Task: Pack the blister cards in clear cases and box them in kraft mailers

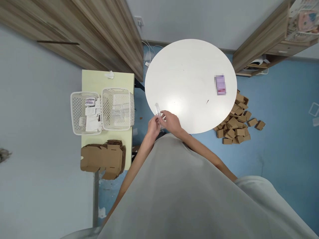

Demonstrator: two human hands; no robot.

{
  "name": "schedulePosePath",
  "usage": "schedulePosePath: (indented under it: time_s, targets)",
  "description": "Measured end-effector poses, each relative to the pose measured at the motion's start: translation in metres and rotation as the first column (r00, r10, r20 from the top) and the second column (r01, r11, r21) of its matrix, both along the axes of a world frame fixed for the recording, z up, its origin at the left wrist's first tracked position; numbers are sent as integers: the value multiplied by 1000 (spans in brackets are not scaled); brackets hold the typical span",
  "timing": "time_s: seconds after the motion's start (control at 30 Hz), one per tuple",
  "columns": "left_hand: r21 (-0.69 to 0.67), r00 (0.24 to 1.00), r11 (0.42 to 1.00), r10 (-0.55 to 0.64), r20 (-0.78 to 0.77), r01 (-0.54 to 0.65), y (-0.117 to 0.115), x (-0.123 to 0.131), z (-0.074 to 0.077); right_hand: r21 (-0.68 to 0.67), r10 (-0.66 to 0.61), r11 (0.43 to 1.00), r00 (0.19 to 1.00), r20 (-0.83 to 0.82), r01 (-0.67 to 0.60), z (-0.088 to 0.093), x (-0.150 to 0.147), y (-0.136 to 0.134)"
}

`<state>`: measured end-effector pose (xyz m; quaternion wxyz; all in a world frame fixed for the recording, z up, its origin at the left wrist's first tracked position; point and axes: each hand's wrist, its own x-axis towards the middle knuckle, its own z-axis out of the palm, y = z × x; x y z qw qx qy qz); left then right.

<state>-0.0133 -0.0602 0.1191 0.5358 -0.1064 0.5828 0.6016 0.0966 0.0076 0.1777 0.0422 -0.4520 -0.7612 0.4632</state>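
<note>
Both my hands meet at the near left edge of the round white table (191, 66). My left hand (153, 127) and my right hand (170, 122) are closed on a small clear plastic piece (158, 111) that sticks up between them. The piece is thin and see-through, and its exact shape is hard to make out. A small purple item (220, 84) lies on the right side of the table, far from both hands.
A pale yellow side table (94, 79) on my left carries two white mesh baskets (74, 114) (117, 93), with cards and clear packs, and a stack of flat brown cardboard blanks (103, 158). Several folded brown boxes (235, 122) lie piled on the blue floor at right.
</note>
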Motion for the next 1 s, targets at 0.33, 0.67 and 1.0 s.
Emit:
schedulePosePath:
  time_s: [0.33,0.67,1.0]
  targets:
    - [-160,997,987,4,-73,-16,6,5,-11,-625,-451,736,877,-164,261,-100,39,35]
    - [-205,946,962,112,-305,-180,-36,15,-17,-604,-517,670,855,36,431,-171,24,64]
    - [-266,896,862,374,-239,-431,-119,2,-14,-403,-421,811,901,103,424,-185,31,73]
